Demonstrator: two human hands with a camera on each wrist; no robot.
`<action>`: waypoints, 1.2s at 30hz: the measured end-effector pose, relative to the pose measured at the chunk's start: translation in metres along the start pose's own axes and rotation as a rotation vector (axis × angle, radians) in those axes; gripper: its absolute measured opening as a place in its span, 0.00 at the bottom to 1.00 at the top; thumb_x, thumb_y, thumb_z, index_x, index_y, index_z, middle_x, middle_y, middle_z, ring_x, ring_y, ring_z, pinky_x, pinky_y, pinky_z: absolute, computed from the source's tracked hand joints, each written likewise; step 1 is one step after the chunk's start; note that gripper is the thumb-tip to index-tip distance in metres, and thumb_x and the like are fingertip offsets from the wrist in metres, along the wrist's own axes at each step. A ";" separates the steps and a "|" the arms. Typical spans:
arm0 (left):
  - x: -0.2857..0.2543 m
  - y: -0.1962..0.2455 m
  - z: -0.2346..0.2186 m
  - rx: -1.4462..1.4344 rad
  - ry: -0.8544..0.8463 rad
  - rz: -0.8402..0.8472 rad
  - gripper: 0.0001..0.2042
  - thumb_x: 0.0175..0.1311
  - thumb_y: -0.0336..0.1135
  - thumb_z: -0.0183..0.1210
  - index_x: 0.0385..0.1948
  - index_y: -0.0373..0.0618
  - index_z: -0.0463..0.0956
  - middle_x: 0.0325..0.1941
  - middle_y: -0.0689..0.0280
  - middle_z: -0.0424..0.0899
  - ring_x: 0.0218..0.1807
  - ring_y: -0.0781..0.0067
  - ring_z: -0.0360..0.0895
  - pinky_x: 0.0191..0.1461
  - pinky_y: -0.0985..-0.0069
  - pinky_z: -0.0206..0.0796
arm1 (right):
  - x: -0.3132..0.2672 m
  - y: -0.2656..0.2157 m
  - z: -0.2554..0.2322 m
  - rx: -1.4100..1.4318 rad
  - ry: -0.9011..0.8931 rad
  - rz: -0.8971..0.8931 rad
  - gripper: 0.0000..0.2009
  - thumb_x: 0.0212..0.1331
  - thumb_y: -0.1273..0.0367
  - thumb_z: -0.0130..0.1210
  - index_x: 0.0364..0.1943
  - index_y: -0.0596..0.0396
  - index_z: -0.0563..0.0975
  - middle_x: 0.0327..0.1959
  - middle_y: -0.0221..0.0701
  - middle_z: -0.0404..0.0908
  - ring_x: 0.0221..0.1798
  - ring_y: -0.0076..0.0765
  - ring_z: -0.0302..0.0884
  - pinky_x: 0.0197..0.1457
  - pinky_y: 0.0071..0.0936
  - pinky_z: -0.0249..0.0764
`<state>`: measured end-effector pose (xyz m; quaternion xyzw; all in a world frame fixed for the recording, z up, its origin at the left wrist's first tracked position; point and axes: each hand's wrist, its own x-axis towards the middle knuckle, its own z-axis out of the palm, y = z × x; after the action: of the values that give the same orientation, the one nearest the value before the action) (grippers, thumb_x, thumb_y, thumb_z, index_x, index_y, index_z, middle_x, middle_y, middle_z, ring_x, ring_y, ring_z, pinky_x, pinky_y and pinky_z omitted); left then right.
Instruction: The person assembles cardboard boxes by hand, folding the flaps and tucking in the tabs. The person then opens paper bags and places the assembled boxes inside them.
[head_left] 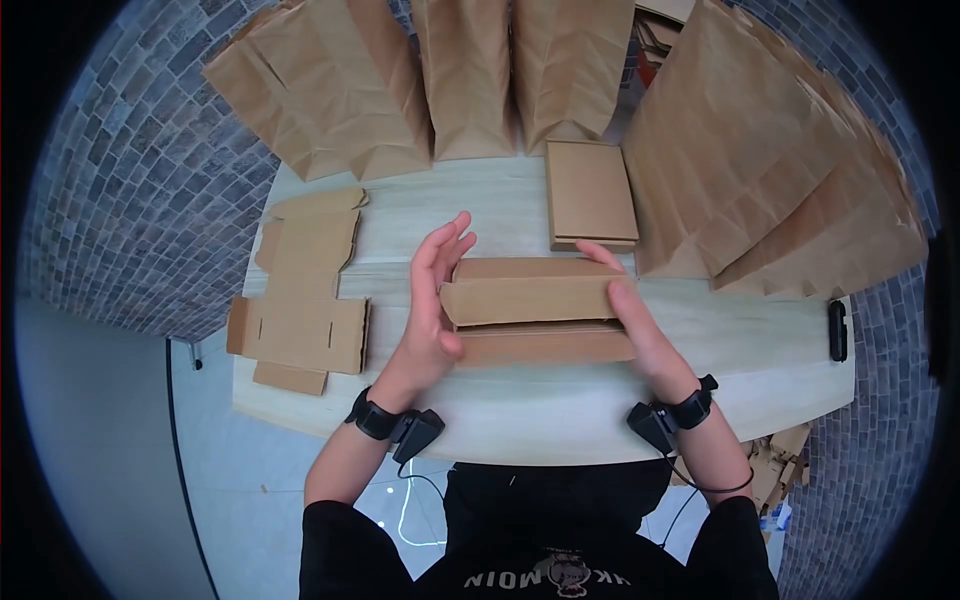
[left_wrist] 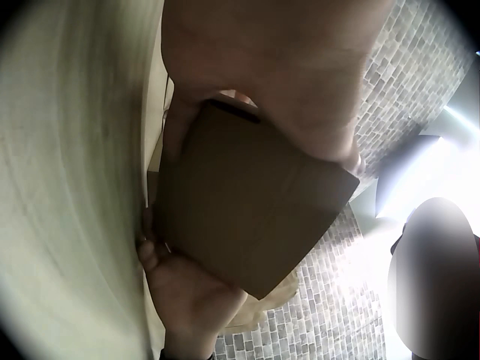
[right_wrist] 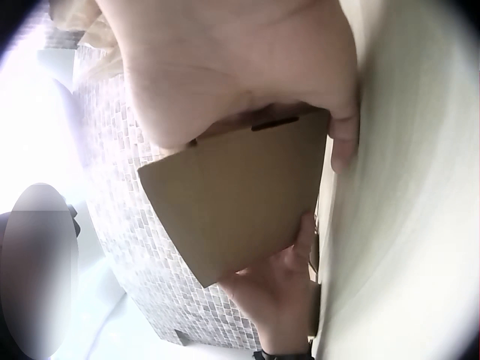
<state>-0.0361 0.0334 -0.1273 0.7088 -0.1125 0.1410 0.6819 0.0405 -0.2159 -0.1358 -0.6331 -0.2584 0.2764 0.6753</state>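
Between both hands a brown cardboard box (head_left: 540, 300) stands partly folded over the table, a dark gap running beneath its upper panel. At its left end is my left hand (head_left: 430, 310), fingers extended past the far corner and thumb near the front corner. My right hand (head_left: 640, 325) grips the other end, thumb over the top edge and fingers at the far side. In the left wrist view a broad plain panel (left_wrist: 247, 202) of the box spans the space between the palms. The right wrist view shows a small dark slot (right_wrist: 274, 124) beside my right palm.
A flat unfolded carton (head_left: 300, 330) lies on the table (head_left: 480, 410) at left. A closed cardboard box (head_left: 590, 190) sits behind the right hand. Several tall paper bags (head_left: 465, 80) line the back, with a large bag (head_left: 740, 150) at right. A black object (head_left: 837, 331) rests near the right edge.
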 end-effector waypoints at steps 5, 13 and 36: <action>-0.002 -0.002 -0.004 0.028 -0.163 0.063 0.56 0.48 0.58 0.69 0.74 0.47 0.39 0.79 0.51 0.46 0.78 0.50 0.49 0.78 0.55 0.42 | 0.001 -0.005 -0.002 0.093 0.068 0.034 0.34 0.74 0.45 0.34 0.74 0.54 0.52 0.72 0.36 0.55 0.76 0.37 0.48 0.78 0.33 0.43; -0.002 0.004 -0.004 0.144 -0.170 -0.005 0.45 0.52 0.20 0.59 0.74 0.49 0.44 0.78 0.53 0.52 0.77 0.55 0.52 0.77 0.62 0.45 | -0.004 -0.014 -0.004 -0.313 -0.025 -0.139 0.44 0.62 0.58 0.58 0.76 0.53 0.45 0.73 0.42 0.49 0.76 0.47 0.47 0.77 0.42 0.47; -0.006 0.024 -0.006 -0.289 0.024 -0.401 0.22 0.64 0.24 0.49 0.61 0.40 0.67 0.61 0.55 0.77 0.62 0.66 0.73 0.63 0.71 0.69 | -0.009 -0.037 -0.002 -0.070 0.001 0.081 0.39 0.56 0.77 0.39 0.76 0.46 0.47 0.68 0.40 0.65 0.67 0.40 0.66 0.66 0.32 0.66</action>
<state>-0.0502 0.0378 -0.1066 0.6102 0.0197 -0.0062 0.7920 0.0375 -0.2250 -0.0988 -0.6665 -0.2418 0.2937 0.6412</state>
